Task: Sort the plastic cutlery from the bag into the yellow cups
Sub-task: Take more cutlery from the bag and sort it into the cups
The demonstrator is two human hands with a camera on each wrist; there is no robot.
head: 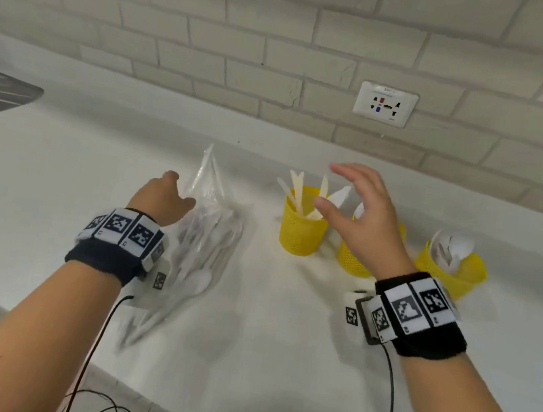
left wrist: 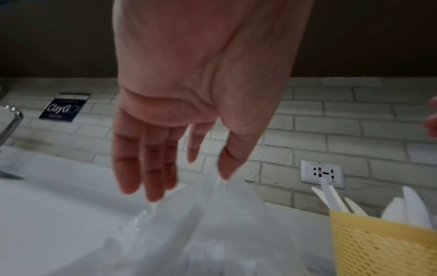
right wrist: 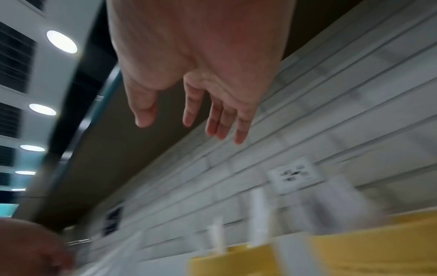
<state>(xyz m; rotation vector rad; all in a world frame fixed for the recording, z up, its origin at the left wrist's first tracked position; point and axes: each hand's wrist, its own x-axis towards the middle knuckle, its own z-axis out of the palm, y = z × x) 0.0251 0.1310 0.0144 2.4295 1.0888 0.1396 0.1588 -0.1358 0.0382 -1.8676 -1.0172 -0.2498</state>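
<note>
Below the brick wall, the bag (head: 205, 242) is lying lengthwise on the white table (head: 57, 198), the left hand (head: 164, 198) touching its neck with relaxed fingers (left wrist: 151, 168), nearer than the empty, spread right hand (head: 361, 217) hovering over the yellow cups (head: 301, 234).

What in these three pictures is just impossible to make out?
- Middle yellow cup, head view: mostly hidden behind the right hand, so its contents are unclear.
- Cutlery inside the plastic bag, head view: a hazy white mass; forks, spoons and knives cannot be told apart.
- Right wrist view: motion blur smears the yellow cups and the wall socket.
- Left hand, left wrist view: its fingertips meet the bag, but blur hides any pinch.
</note>
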